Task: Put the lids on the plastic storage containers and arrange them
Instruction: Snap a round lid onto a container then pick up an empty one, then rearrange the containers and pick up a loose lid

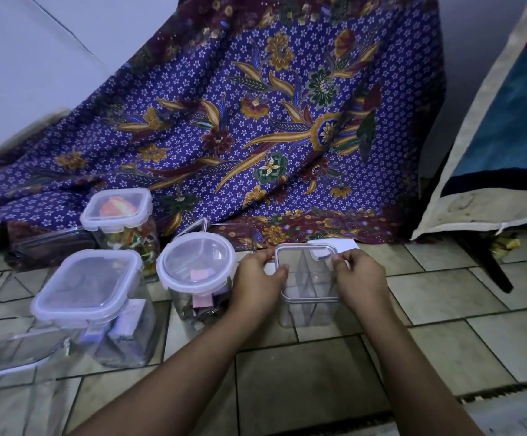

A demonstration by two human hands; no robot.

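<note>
A small clear square container [309, 309] stands on the tiled floor with a clear lid [306, 272] lying on its top. My left hand [257, 278] grips the lid's left edge and my right hand [361, 278] grips its right edge. Left of it stands a round clear container [197, 300] closed with a white-rimmed lid [196, 261]. Further left is a large square container [98, 328] with its lid [89, 286] on. Behind these stands a tall container of colourful snacks [130, 237], closed with a lid [116, 209].
A purple flowered cloth [255, 121] hangs over the back. A white flat piece [334, 245] lies behind the small container. Another clear container [7, 354] lies at the lower left. A cushion [501, 146] leans at the right, and a dark mat edge [444, 394] lies near me.
</note>
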